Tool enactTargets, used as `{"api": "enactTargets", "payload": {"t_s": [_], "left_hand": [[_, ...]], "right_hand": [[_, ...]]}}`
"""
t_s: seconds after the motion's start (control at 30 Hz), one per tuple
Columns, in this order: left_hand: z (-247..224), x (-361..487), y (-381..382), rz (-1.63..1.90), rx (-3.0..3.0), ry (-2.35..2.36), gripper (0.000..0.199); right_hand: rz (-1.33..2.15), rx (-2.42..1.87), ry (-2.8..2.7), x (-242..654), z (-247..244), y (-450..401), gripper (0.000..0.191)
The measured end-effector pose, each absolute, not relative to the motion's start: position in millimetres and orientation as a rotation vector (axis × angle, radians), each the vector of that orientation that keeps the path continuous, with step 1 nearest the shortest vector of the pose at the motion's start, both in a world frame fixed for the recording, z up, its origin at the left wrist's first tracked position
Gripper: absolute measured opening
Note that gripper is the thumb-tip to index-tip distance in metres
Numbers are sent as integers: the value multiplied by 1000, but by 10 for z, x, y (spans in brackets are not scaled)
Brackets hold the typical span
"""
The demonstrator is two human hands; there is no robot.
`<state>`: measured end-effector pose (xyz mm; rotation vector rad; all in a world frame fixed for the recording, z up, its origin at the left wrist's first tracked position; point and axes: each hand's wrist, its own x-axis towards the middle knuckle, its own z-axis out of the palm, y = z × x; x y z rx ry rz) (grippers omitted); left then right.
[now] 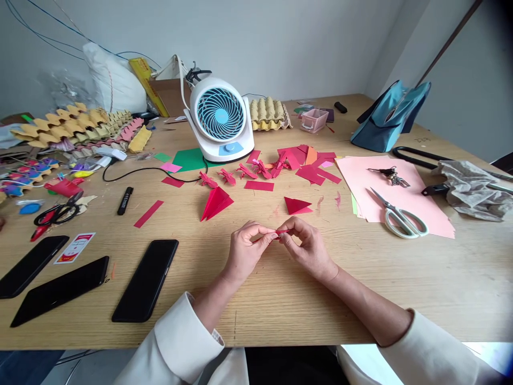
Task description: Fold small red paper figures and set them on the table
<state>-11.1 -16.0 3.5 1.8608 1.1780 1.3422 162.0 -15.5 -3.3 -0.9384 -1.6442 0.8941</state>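
My left hand (249, 247) and my right hand (306, 246) meet above the front middle of the table. Between their thumbs and fingertips they pinch a small piece of folded red paper (279, 233), mostly covered by the fingers. Beyond my left hand stands a larger folded red paper (216, 203) with pointed flaps. A red folded triangle (297, 205) lies just past my right hand. Farther back, several small folded red paper figures (245, 171) form a row, with a flat red strip (259, 186) in front of them.
A white fan (222, 117) stands behind the papers. To the right, scissors (403, 220) and keys (390, 175) rest on pink sheets (360, 182). Phones (145, 280), a black marker (125, 201) and black-handled scissors (60, 213) lie left. A blue bag (385, 123) is at the back right.
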Motion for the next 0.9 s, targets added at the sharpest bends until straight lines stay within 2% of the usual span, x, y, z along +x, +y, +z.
{"api": "enactTargets", "payload": {"t_s": [0.33,0.57,0.9], "left_hand": [[100,-182,-129,1487,2232,1098,4],[120,-249,-95,1443,2363,1122,4],[141,-222,-113,1364,2425,1038,1]], "right_hand": [[1320,-938,-1512,1665,4,-64,28],[1512,-932,-1509,1758,230,-68,29],[1637,-982,-1413,1732,152,-54,30]]}}
